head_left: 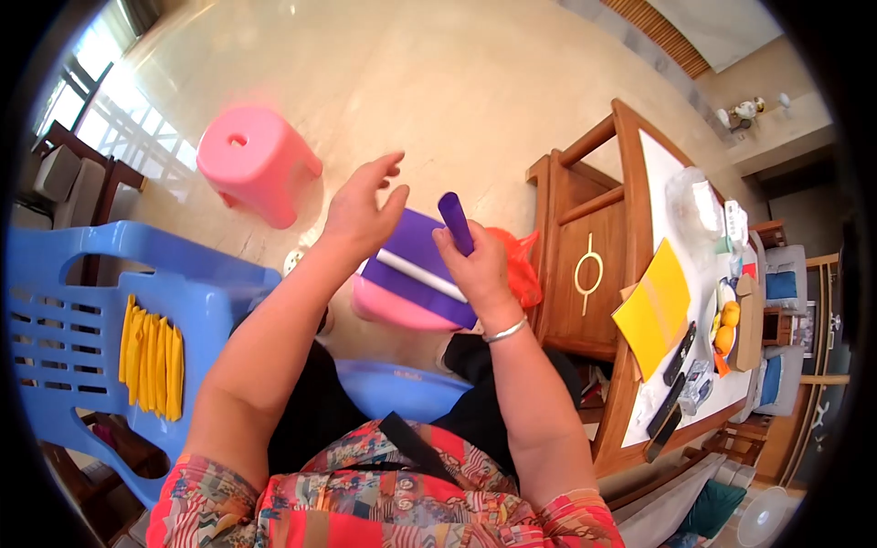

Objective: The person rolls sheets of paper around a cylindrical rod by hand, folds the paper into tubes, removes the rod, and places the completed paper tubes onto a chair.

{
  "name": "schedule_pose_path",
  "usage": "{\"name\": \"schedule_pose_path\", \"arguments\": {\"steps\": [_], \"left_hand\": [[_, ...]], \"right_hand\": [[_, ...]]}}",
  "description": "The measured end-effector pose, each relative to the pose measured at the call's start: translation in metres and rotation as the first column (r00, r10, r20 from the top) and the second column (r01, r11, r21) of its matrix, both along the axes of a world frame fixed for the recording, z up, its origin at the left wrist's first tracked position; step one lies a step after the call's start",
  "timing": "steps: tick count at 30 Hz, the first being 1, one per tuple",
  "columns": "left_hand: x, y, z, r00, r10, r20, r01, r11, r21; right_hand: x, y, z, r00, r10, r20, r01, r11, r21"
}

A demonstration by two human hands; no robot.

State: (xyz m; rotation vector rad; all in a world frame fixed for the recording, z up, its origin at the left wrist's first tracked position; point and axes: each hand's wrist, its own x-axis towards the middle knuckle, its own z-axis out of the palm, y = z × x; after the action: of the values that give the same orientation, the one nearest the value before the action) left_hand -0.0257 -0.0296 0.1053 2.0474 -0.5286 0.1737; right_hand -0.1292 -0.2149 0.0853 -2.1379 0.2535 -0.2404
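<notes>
My right hand is closed around a purple roll that stands up out of the grip. My left hand hangs to the left of it, fingers apart and holding nothing. Below both hands, a flat purple sheet lies across a pink stool. A white stick or tube rests across this sheet; its right end is close to my right hand. Behind my right hand, a red plastic bag is partly hidden.
Several yellow rolls lie on the blue chair at left. Another pink stool stands ahead on the floor. At right, a wooden table bears a yellow sheet, fruit and dark remote-like objects.
</notes>
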Motion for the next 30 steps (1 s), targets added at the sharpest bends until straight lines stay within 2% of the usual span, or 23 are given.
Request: {"name": "schedule_pose_path", "arguments": {"steps": [2,3,4,6,7,8,10,11,17,20,26,30], "left_hand": [[-0.002,0.000,0.004,0.971,-0.108,-0.213,0.022,0.929,-0.369],[-0.005,-0.002,0.006,0.967,-0.153,-0.204,0.026,0.854,-0.519],[-0.010,-0.002,0.016,0.981,-0.182,-0.074,0.119,0.850,-0.514],[-0.022,0.004,0.040,0.955,-0.237,0.177,0.293,0.836,-0.464],[-0.027,0.011,0.054,0.912,-0.309,0.270,0.388,0.864,-0.321],[-0.030,0.012,0.062,0.890,-0.340,0.304,0.422,0.868,-0.263],[-0.034,0.012,0.070,0.839,-0.404,0.365,0.479,0.867,-0.141],[-0.038,0.012,0.070,0.866,-0.416,0.278,0.470,0.868,-0.163],[-0.031,0.012,0.067,0.833,-0.387,0.395,0.413,0.911,0.021],[-0.032,0.015,0.070,0.840,-0.368,0.398,0.381,0.923,0.050],[-0.030,0.016,0.079,0.782,-0.433,0.448,0.381,0.902,0.206],[-0.028,0.018,0.076,0.780,-0.416,0.467,0.304,0.905,0.298]], "right_hand": [[-0.001,0.001,0.013,0.995,-0.038,0.095,0.033,0.998,0.056],[-0.002,0.003,0.019,0.989,-0.047,0.140,0.035,0.996,0.088],[-0.003,0.004,0.024,0.982,-0.057,0.183,0.035,0.992,0.122],[-0.006,0.002,0.034,0.979,-0.014,0.202,0.008,0.999,0.031],[-0.007,-0.001,0.035,0.977,0.010,0.213,-0.007,1.000,-0.013],[-0.008,-0.003,0.035,0.975,0.035,0.221,-0.023,0.998,-0.057],[-0.008,-0.004,0.032,0.973,0.042,0.228,-0.034,0.999,-0.039],[-0.007,-0.005,0.030,0.971,0.045,0.234,-0.039,0.999,-0.030],[-0.003,-0.006,0.026,0.948,0.134,0.287,-0.113,0.990,-0.089],[-0.003,-0.008,0.024,0.944,0.179,0.279,-0.140,0.978,-0.153],[-0.002,-0.008,0.025,0.937,0.196,0.289,-0.156,0.976,-0.154],[-0.002,-0.012,0.021,0.937,0.244,0.251,-0.210,0.965,-0.156]]}}
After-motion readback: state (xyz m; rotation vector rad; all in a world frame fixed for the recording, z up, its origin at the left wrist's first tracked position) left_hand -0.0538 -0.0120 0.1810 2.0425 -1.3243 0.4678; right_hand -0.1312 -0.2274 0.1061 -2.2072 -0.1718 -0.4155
